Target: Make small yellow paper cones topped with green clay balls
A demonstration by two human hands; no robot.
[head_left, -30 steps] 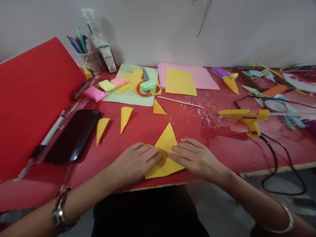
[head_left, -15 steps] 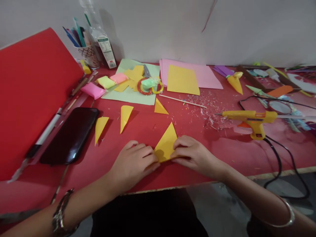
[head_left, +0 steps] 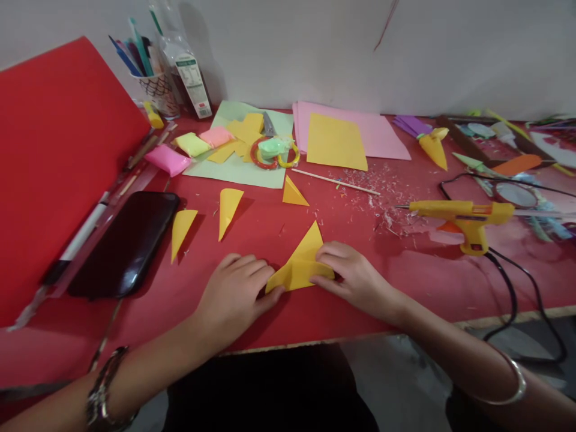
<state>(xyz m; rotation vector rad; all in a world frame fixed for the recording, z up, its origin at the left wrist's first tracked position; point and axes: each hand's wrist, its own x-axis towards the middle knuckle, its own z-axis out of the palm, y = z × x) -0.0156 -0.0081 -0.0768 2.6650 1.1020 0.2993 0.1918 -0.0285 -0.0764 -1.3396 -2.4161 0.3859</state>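
Observation:
Between my hands lies a sheet of yellow paper (head_left: 300, 270), with its point facing away from me and its near edge folded up into a flap. My left hand (head_left: 240, 287) pinches the paper's left corner, thumb along the near edge. At the right corner, my right hand (head_left: 348, 273) grips the flap between thumb and fingers. Beyond my hands rest several small folded yellow pieces: a curved paper cone (head_left: 183, 233), a second cone (head_left: 229, 211) and a paper triangle (head_left: 294, 193).
A black phone (head_left: 126, 243) and a marker (head_left: 83, 234) lie left. A yellow glue gun (head_left: 468, 219) with its cord is at right. A thin stick (head_left: 335, 181), scissors (head_left: 288, 157), pink paper (head_left: 382, 138), yellow paper (head_left: 336, 143) and a bottle (head_left: 191, 84) are farther back.
The near edge of the yellow paper has come up into a flap over its middle. My left thumb now shows on the near edge; both hands stay at the corners.

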